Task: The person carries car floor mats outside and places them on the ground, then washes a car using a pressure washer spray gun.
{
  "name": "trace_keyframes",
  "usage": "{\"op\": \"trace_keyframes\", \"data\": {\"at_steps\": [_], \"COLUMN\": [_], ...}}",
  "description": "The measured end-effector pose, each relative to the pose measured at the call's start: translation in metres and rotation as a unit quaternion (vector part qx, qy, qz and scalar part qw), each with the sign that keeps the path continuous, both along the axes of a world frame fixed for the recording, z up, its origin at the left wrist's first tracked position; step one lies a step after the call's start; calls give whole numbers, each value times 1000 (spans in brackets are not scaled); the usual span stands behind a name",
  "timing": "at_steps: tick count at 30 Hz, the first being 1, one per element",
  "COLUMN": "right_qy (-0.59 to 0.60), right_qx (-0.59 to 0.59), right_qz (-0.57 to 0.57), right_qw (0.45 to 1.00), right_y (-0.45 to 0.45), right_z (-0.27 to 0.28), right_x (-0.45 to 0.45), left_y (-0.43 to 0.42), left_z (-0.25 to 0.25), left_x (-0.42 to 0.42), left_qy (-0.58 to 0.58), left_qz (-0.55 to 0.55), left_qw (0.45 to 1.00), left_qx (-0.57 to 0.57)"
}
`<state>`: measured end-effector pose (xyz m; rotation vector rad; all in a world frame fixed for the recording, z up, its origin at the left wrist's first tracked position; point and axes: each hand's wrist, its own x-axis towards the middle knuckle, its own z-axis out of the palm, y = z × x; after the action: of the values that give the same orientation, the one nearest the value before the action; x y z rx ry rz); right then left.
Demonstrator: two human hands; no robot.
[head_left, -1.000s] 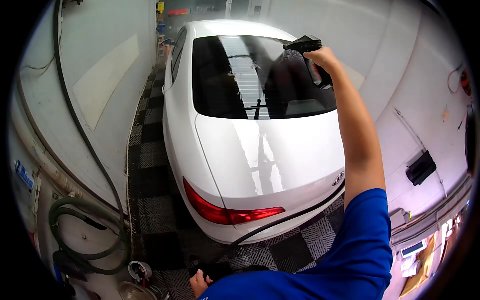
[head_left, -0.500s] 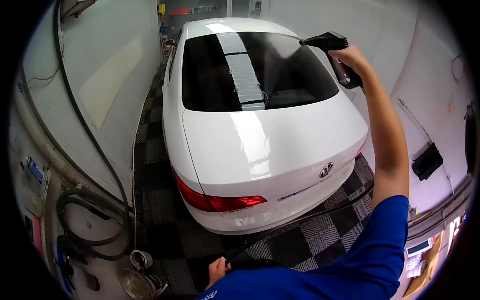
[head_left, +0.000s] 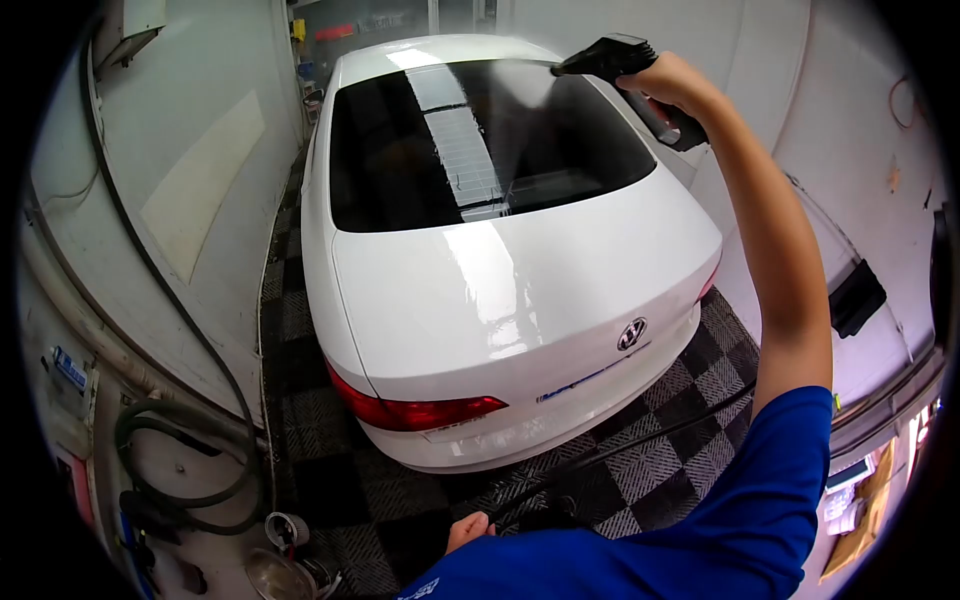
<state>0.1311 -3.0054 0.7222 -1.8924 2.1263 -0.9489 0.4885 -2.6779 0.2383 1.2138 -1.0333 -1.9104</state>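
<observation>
Raised at the upper right, my right hand (head_left: 680, 84) is wrapped around the grip of a black spray gun (head_left: 608, 58). Its nozzle points left, and a white mist (head_left: 522, 88) fans out over the dark rear window (head_left: 575, 150) of a white car (head_left: 430, 300). The gun is held above the glass, near the window's upper right edge. Low in the view, my left hand (head_left: 468, 532) is closed on a black hose (head_left: 620, 448), which runs right behind the car's bumper. My blue sleeve hides part of the hose.
Black and grey checkered tiles (head_left: 640, 485) cover the floor. A coiled dark green hose (head_left: 125, 440) hangs by the left wall (head_left: 190, 80), above a small bucket (head_left: 287, 528). On the right wall hangs a black flat object (head_left: 857, 300) beside a thin rod.
The spray gun has moved left and slightly up in view, still spraying. The car appears shifted left as the view turned. My left hand sits farther right, still on the hose.
</observation>
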Motion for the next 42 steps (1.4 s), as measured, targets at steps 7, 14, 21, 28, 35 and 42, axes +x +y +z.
{"op": "trace_keyframes", "data": {"at_steps": [7,14,21,28,35,42], "right_qy": [-15,65,-62,-124,-84,-150], "right_qx": [11,-20,-16,-71,-14,4], "right_qz": [39,-70,-72,-92,-132,60], "right_qw": [999,995,995,985,988,987], "right_y": [-6,-41,-35,-59,-84,-22], "right_z": [0,-19,-37,-77,-133,-123], "right_x": [-110,-325,-387,-413,-442,-386], "left_y": [6,2,9,22,39,14], "left_z": [-26,1,10,-4,6,-7], "left_x": [-133,-280,-326,-334,-342,-340], "left_qy": [30,-25,-114,-161,-228,-197], "left_qz": [-7,-4,-1,64,93,38], "left_qw": [999,999,991,979,964,979], "left_qx": [6,-26,-69,-109,-97,-25]}}
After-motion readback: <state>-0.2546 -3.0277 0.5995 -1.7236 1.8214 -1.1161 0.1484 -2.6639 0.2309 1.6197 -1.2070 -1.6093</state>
